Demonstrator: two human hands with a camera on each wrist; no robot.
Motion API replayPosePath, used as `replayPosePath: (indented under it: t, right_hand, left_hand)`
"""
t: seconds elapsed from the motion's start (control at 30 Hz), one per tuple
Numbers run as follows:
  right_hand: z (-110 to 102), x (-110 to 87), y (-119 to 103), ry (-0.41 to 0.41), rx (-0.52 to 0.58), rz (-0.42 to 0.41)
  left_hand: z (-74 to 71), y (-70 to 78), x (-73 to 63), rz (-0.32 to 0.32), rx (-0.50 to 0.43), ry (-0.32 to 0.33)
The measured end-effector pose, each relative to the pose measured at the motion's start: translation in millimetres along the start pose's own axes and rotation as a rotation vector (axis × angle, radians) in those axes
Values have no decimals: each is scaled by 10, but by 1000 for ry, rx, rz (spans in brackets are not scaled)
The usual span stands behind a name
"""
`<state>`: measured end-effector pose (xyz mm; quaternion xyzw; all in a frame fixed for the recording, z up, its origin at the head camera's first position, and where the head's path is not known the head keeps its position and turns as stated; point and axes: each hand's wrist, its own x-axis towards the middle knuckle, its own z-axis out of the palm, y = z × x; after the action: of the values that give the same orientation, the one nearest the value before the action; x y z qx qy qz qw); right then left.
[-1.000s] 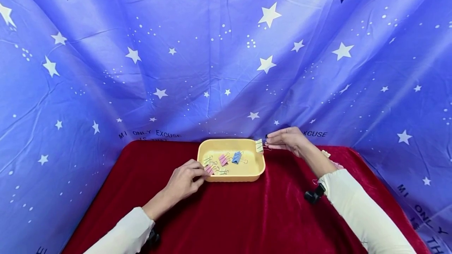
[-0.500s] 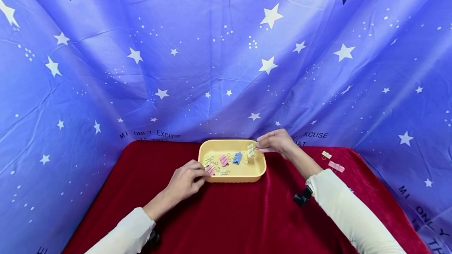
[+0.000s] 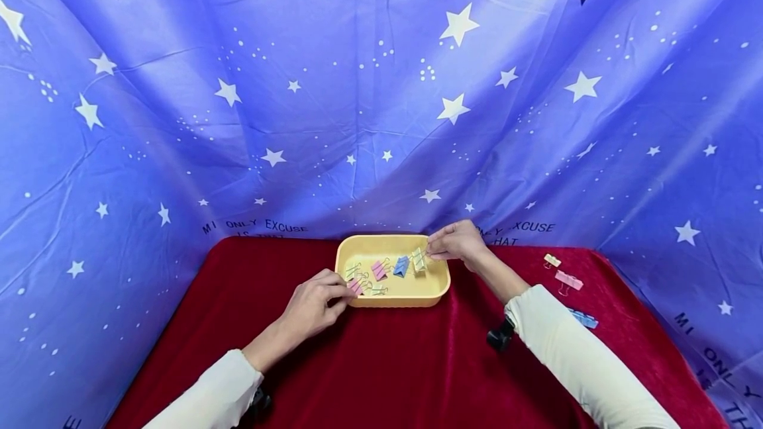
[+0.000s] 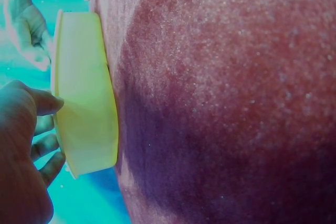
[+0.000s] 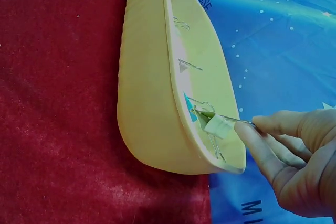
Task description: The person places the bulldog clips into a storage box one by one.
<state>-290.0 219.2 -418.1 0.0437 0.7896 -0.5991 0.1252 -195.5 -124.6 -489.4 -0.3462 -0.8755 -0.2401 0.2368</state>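
My right hand (image 3: 459, 240) pinches a wire handle of a pale yellow binder clip (image 3: 419, 259), its body held low inside the right end of a yellow plastic basin (image 3: 411, 302). In the right wrist view the same clip (image 5: 216, 126) tilts beside a blue binder clip (image 5: 190, 109). My left hand (image 3: 312, 300) grips the basin's left front corner; in the left wrist view a fingertip overlaps the rim while other fingers curl at its edge. Inside the basin lie a pink binder clip (image 3: 379, 271), another pink binder clip (image 3: 356, 285) near my left fingertips, and small pale binder clips (image 3: 378, 290).
On the dark red cloth (image 3: 381, 363) at right lie a small yellow binder clip (image 3: 552, 260), a pink binder clip (image 3: 569, 281) and a blue binder clip (image 3: 584, 318), partly behind the right sleeve. A blue star-patterned curtain (image 3: 334, 118) rises behind the table.
My right hand has carried the pale yellow clip left and down, from the basin's right rim to inside beside the blue clip. The left hand stays at the corner.
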Motion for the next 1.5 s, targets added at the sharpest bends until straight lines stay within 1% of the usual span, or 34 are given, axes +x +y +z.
replayPosePath:
  t: [0.17,0.27,0.5,0.7,1.0,1.27,1.5]
  right_hand:
    - [-2,10,8,29,-54,-14]
    - [-32,6,30,36,-58,-17]
    - [-153,-66,63,52,-16,-32]
    - [-308,-156,136,68,22,-57]
    - [-692,-278,275,109,89,-50]
    - [-1150,-391,486,194,106,-33]
    - [-1513,-566,670,248,186,2]
  left_hand:
    - [-4,2,1,-5,-2,-6]
    - [-1,-4,-2,-7,-4,-7]
    - [7,-27,-13,0,4,10]
    - [17,-24,-30,-6,6,6]
    - [26,0,-32,-2,2,18]
    - [30,2,-40,-1,4,19]
    - [30,7,-49,-2,11,10]
